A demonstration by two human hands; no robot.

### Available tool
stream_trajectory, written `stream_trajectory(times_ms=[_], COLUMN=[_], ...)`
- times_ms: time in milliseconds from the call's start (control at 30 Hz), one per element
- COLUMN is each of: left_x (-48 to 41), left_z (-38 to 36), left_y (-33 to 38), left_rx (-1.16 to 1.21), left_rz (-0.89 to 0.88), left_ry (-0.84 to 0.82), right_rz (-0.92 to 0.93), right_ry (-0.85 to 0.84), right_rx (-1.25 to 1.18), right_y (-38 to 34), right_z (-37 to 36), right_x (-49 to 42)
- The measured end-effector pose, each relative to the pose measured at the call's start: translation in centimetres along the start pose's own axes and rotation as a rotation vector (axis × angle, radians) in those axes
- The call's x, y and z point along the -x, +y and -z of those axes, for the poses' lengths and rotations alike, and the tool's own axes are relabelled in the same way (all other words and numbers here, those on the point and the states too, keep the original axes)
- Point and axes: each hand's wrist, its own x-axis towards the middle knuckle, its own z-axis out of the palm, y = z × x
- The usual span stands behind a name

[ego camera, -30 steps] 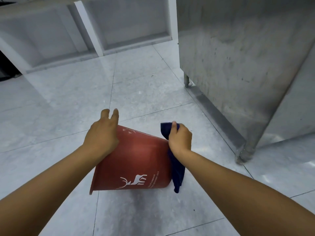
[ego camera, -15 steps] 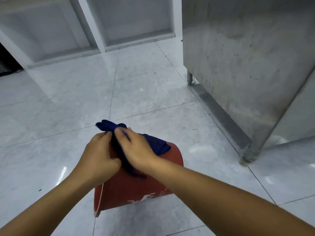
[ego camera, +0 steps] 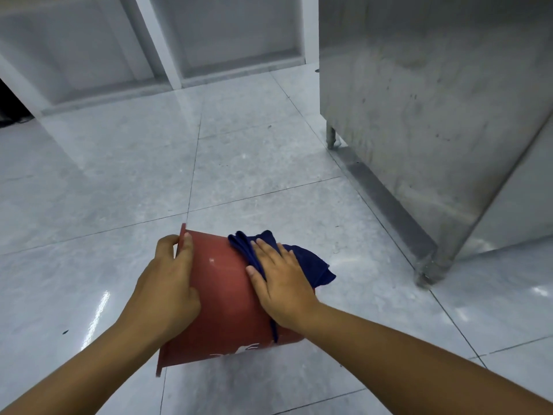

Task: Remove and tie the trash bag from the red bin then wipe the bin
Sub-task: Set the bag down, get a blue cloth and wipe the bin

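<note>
The red bin (ego camera: 223, 283) lies on its side, held above the tiled floor, its rim to the left and its base to the right. My left hand (ego camera: 167, 287) grips the rim, thumb on the outer wall and fingers curled over the edge. My right hand (ego camera: 279, 283) lies flat with straight fingers on a dark blue cloth (ego camera: 305, 260), pressing it against the bin's outer wall near the base. Part of the cloth hangs down under my palm. White print shows at the bin's lower side. No trash bag is in view.
A stainless steel cabinet (ego camera: 434, 115) on short legs stands at the right, its front leg (ego camera: 425, 272) close to the bin. White open shelving (ego camera: 167, 43) runs along the back. Glossy grey floor tiles (ego camera: 104, 181) spread to the left and ahead.
My right hand has slid with the cloth from the bin's rim side, next to my left hand, across the wall toward the base. My left hand has shifted its hold on the rim.
</note>
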Motion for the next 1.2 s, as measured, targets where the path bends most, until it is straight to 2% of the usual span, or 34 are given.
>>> stream_trajectory(times_ms=[167,333,400,500,633,733,800,867,933,1033,1200], left_x=[-0.1,-3.0,-5.3,-7.2,-7.3,-7.3,-7.1,-6.6,-6.0,-5.3,-4.5], left_z=[-0.1,1.5,2.6,2.9,1.6,1.5,1.4,1.2,1.0,0.6,0.3], left_y=[1.4,2.1,1.8,1.8,2.3,2.6,3.0,3.8,4.7,5.2,4.5], left_rx=[0.049,0.142,0.166,0.055,0.071,0.12,0.18,0.283,0.332,0.285,0.295], left_rz=[0.015,0.132,0.228,0.284,0.292,0.291,0.242,0.134,-0.025,-0.229,-0.255], left_ry=[0.07,0.279,0.205,0.015,0.043,-0.003,0.042,0.143,0.253,0.302,0.179], right_rz=[-0.086,-0.045,-0.022,-0.046,-0.218,-0.448,-0.604,-0.664,-0.659,-0.559,-0.248], right_ry=[0.004,0.02,0.025,0.05,0.135,0.241,0.346,0.477,0.584,0.606,0.592], right_rx=[-0.086,-0.103,-0.089,-0.122,-0.246,-0.375,-0.488,-0.551,-0.605,-0.691,-0.786], right_y=[2.3,2.8,2.9,2.8,2.8,3.4,3.9,3.9,3.1,0.7,-4.1], right_z=[0.7,0.6,0.5,0.4,0.7,1.6,2.5,4.0,5.8,7.7,8.4], right_x=[0.8,1.4,1.7,2.1,2.0,1.7,1.4,0.5,-0.8,-2.3,-3.2])
